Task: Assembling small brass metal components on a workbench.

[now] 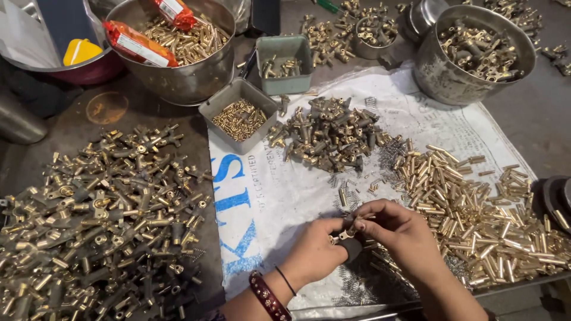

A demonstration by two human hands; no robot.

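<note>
brass everywhere. left hand [315,252] and right hand [397,233] meet over white printed sack [279,196] on bench, both grips pinched on one small brass fitting [344,235]. big heap of assembled-looking brass valve bodies [101,220] at left, loose brass pins [488,220] plenty at right: work looks mid-way. count: two steel bowls, two small trays, parts uncountable.

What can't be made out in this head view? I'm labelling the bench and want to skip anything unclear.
- The small brass part between the left hand and right hand: fingers cover most of it, so its shape is unclear.
- The dark round object: cut off by the right edge.
- The small springs on the white sack: too fine to count.
- The steel bowl: packets hide part of its contents.
</note>
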